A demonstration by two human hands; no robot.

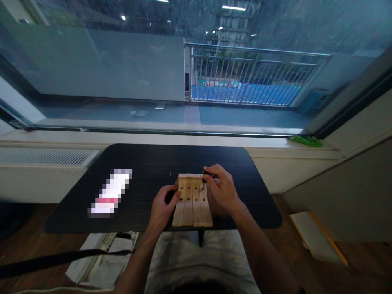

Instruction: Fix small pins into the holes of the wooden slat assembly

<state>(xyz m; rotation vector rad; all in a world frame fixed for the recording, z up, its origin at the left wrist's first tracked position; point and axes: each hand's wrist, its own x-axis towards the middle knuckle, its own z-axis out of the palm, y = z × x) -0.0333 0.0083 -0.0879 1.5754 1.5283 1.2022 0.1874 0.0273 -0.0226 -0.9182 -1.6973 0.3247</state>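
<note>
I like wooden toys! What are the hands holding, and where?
The left hand holds the wooden slat panel by its left edge; the right hand pinches a small dark thing at the panel's top right corner.

- No word, number, brand or sign can be read anywhere in the frame.
- White and red packet on the black table, lower left of centre: its face is pixelated, so any print on it is illegible.
- Pale marking on the pavement beyond the window, left of centre above the table: too small and faint to read.
</note>
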